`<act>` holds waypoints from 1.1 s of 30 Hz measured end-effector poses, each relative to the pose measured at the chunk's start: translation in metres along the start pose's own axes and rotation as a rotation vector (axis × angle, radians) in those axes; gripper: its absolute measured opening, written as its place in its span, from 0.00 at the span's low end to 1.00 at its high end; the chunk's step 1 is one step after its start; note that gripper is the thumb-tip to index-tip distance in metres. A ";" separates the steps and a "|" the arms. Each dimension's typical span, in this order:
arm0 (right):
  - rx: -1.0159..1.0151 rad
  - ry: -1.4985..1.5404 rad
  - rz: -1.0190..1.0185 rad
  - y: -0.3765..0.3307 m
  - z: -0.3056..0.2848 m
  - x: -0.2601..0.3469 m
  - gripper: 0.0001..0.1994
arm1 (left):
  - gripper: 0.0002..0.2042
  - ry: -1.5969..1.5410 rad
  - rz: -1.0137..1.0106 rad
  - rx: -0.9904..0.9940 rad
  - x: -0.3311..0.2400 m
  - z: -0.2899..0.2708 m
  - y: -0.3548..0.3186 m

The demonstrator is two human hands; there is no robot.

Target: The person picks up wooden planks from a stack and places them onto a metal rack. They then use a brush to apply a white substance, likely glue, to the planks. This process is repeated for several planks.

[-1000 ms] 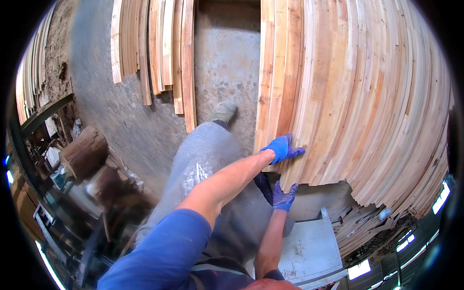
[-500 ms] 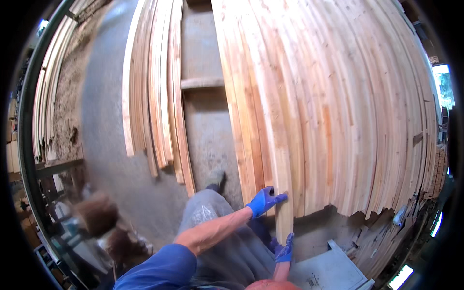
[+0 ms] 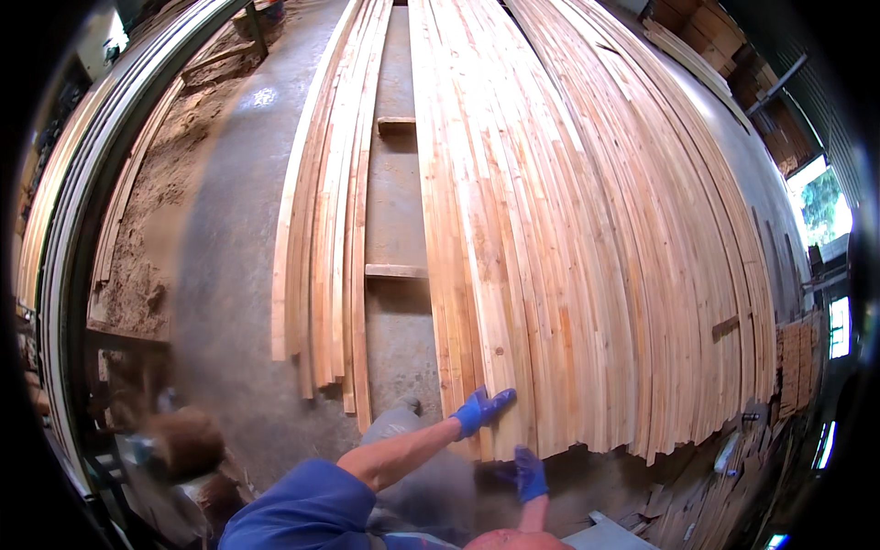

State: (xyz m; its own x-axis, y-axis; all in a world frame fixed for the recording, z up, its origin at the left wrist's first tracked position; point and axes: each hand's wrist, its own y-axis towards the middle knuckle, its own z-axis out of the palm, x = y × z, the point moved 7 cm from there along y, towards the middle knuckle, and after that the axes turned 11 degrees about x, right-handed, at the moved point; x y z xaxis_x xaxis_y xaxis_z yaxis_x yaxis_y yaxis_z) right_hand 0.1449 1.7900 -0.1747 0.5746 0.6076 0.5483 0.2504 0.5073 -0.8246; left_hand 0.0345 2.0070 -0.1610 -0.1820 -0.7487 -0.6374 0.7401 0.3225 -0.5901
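Note:
A long pale wooden board (image 3: 500,367) lies among the boards at the left side of the wide lumber layer. My left hand (image 3: 483,412), in a blue glove, is closed on this board near its near end, one digit reaching across the top. My right hand (image 3: 530,475), also gloved in blue, is at the board's near end with fingers stretched out; whether it touches the end face I cannot tell. Beside the board, the wide layer of boards (image 3: 587,367) spreads to the right, its near ends uneven.
To the left, a narrower group of boards (image 3: 321,275) lies parallel, across crosspieces (image 3: 396,271) above the concrete floor (image 3: 229,275). A green metal frame (image 3: 69,275) and sawdust (image 3: 151,229) are at far left. Wood scraps (image 3: 706,500) lie lower right; a pale panel (image 3: 605,533) is close by.
The board has slid forward, its near end now roughly level with its neighbours. My right hand has come off its grip, and its fingers are stretched out. The view has tilted up.

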 end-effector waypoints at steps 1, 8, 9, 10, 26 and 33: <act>0.160 -0.190 -0.186 0.033 -0.062 -0.027 0.25 | 0.30 0.026 0.005 0.097 -0.013 0.022 -0.008; 0.279 -0.195 -0.129 -0.028 0.057 0.075 0.26 | 0.35 0.073 0.041 0.051 -0.049 0.030 -0.049; 0.239 -0.198 -0.107 -0.032 0.059 0.079 0.25 | 0.36 0.115 0.029 0.055 -0.050 0.032 -0.051; 0.245 -0.182 -0.131 -0.041 0.065 0.087 0.25 | 0.37 -0.001 0.107 0.067 -0.050 0.033 -0.043; 0.532 -0.435 -0.202 -0.092 0.362 -0.062 0.26 | 0.46 0.086 0.140 -0.382 -0.023 -0.193 -0.277; 0.800 -0.491 0.091 -0.166 0.634 -0.223 0.28 | 0.36 0.274 0.103 -0.641 -0.002 -0.411 -0.537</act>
State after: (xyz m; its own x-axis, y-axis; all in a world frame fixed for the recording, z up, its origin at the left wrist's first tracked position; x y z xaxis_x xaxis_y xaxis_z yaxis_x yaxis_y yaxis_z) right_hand -0.5191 1.9580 -0.0719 0.1270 0.7625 0.6343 -0.4930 0.6035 -0.6267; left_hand -0.6292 2.0736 -0.0464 -0.3507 -0.5503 -0.7578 0.2499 0.7248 -0.6420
